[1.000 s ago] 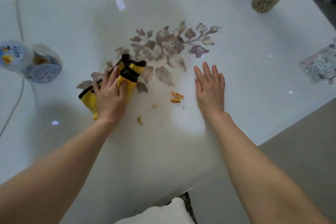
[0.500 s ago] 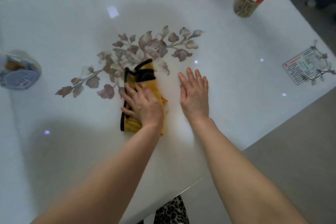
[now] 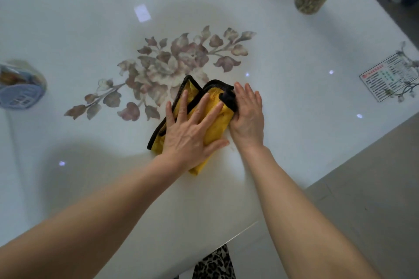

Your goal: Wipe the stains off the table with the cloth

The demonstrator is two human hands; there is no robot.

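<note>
Left hand [image 3: 188, 140] fingers [image 3: 205, 108] splayed flat on yellow cloth [image 3: 217, 124]; right hand [image 3: 247, 118] open, flat on surface [image 3: 294, 102], touching cloth edge.

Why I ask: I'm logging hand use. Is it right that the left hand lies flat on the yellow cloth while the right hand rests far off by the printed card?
Not quite. The left hand does lie flat on the yellow cloth, but the head view shows the right hand against the cloth's right edge, not by the printed card.
</note>
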